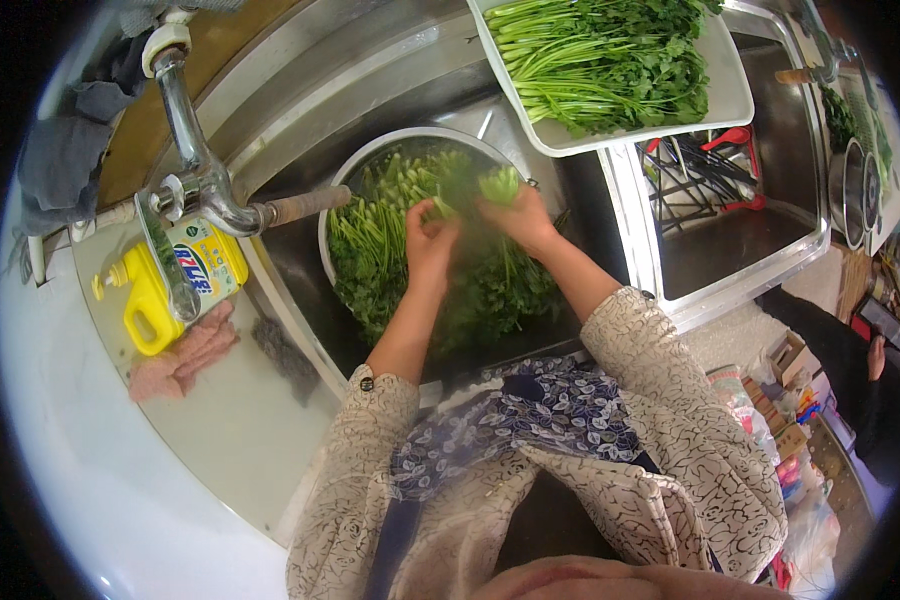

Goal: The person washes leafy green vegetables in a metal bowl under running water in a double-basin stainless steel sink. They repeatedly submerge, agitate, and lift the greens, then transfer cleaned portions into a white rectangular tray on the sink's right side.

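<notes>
My right hand grips a bunch of leafy green stalks, with the pale cut ends pointing up and the leaves hanging below. To its left, the fingers of my left hand pinch a pale green stalk. Both hands are over a round metal basin in the sink. Heaped inside it are more celery-like greens, stalk ends towards the back and leaves towards me. A blurry patch between my hands hides some detail.
A white tray of bundled greens straddles the sink divider at back right. Chopsticks and red-handled utensils lie in the right sink basin. The faucet reaches in from the left, beside a yellow detergent jug and pink cloth. Another person is at right.
</notes>
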### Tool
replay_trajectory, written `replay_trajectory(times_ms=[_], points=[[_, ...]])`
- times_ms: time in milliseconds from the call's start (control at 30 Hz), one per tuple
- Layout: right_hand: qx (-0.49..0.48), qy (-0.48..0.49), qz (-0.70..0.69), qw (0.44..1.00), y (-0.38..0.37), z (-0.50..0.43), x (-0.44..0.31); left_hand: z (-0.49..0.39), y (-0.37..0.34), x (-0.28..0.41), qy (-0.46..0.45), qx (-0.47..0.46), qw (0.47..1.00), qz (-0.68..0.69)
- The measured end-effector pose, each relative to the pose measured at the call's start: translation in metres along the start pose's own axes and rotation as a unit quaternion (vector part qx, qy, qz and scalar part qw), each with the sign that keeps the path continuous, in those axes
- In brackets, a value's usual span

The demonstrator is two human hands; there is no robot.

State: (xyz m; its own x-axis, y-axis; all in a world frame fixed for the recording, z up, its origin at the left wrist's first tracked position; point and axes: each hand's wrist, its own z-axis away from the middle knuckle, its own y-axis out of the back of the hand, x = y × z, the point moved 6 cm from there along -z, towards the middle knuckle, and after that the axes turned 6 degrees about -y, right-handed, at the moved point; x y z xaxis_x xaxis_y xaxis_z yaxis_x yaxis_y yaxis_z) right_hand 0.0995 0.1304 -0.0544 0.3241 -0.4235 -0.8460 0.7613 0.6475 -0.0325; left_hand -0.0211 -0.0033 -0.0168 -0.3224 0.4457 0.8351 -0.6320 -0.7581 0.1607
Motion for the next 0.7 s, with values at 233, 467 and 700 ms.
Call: replay_trajectory(times_ms=[233, 467, 700], points=[[-0.047, -0.07, -0.087, 0.993, -0.01, 0.003, -0.007, -0.009, 0.0, 0.022, -0.085, -0.016, 0.991, -0.101], [-0.077, 0.018, -0.056, 0.995, -0.018, 0.01, -0.027, -0.023, -0.011, 0.04, -0.152, -0.054, 0.981, -0.108], [-0.058, -0.074, -0.151, 0.984, -0.013, 0.0, -0.006, -0.04, -0.013, 0.023, -0.08, -0.083, 0.992, -0.053]])
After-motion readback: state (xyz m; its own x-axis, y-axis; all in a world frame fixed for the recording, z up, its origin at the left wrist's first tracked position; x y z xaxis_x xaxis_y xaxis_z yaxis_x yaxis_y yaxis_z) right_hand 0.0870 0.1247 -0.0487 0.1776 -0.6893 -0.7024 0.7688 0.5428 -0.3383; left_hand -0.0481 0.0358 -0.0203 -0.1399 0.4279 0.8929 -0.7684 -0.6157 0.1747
